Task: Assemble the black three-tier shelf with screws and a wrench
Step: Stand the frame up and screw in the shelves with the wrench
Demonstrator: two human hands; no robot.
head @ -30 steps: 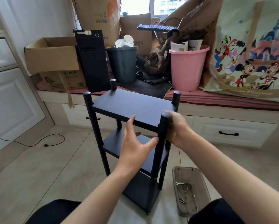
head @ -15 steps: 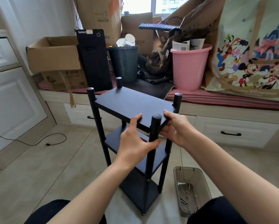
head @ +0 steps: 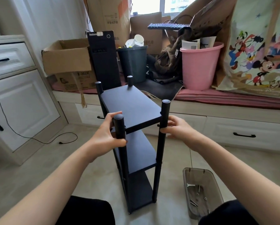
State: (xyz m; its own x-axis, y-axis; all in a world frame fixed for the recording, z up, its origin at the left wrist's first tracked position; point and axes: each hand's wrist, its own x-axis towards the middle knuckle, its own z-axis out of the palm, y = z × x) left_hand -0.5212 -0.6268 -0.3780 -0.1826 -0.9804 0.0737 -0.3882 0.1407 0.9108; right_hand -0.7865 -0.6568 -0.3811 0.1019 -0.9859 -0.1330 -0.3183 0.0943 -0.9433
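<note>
Black and standing upright on the tiled floor, the three-tier shelf (head: 132, 111) is directly in front of the person's knees. The left hand (head: 105, 135) curls around the shelf's near-left post just below its cap, while the right hand (head: 176, 127) pinches the near-right post at top-board height, likely to steady the frame or turn it for checking. Right of the shelf's foot lies a clear tray (head: 201, 176) holding loose screws, kept within reach. No wrench shows.

The black three-tier shelf (head: 132, 104) stands upright on the tiled floor, four round posts joining its three flat boards, loose screws (head: 198, 194) in a tray beside it
</note>
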